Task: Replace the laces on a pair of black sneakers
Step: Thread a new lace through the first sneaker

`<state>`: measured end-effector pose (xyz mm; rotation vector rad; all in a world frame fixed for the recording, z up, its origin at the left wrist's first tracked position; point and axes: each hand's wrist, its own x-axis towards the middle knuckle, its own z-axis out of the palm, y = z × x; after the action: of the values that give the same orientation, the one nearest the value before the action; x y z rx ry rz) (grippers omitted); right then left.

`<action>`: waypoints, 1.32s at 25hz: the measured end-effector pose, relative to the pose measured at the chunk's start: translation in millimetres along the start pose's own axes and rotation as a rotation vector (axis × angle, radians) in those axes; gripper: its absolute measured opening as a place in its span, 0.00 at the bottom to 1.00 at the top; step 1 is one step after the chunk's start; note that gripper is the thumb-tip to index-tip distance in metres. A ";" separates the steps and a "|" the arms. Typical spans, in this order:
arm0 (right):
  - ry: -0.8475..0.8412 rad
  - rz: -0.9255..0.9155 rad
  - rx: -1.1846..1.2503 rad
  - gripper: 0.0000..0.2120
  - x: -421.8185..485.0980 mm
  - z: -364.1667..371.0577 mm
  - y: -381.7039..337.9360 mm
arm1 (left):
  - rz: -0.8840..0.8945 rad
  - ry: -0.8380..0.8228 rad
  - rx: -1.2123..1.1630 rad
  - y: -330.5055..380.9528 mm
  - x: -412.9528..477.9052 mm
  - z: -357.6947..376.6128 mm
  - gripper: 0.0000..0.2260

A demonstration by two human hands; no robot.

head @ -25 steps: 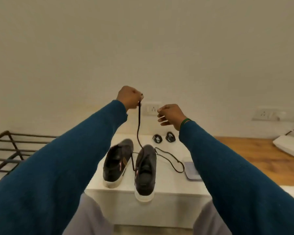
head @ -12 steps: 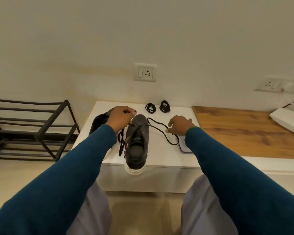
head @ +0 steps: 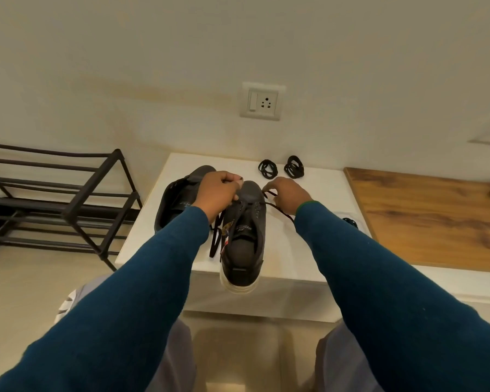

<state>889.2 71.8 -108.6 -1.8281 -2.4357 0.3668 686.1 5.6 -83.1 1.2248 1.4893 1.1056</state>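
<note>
Now both hands are down low at the sneaker. A moment ago the left hand held the lace high in the air. It is curled tight on the lace by the shoe's holes. The right hand pinches the lace's other side. The sneaker sits mid white worktop, heel over the edge. Its twin lies at 10 o'clock. Two rolled laces wait at 1 o'clock. I think one pull is done and the next hole comes now.
</note>
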 end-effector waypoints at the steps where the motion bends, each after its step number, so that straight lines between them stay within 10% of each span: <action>1: -0.003 0.016 0.048 0.21 3.6 5.1 0.4 | 0.002 -0.002 -0.007 0.4 1.9 1.0 0.04; 6: 0.109 0.090 0.313 0.15 7.3 27.8 -3.8 | 0.043 -0.020 -0.016 3.5 6.3 6.1 0.04; 16: -0.050 0.199 -0.058 0.19 -7.3 19.6 -7.5 | 0.058 0.042 -0.013 3.8 3.5 4.2 0.04; 23: 0.027 0.335 1.130 0.12 -39.1 -37.3 -20.9 | -0.005 0.091 0.047 6.5 7.3 -14.6 0.11; 27: -0.009 0.238 0.540 0.20 -59.9 -20.9 -31.8 | 0.078 -0.106 0.401 4.7 -2.9 3.6 0.12; 33: 0.081 0.287 0.495 0.11 -59.7 -3.1 -39.0 | 0.064 -0.215 0.788 -3.8 -14.4 39.1 0.22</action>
<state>870.5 5.1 -91.5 -1.9020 -1.8099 0.8115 725.1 -5.3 -93.6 1.8585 1.7815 0.3805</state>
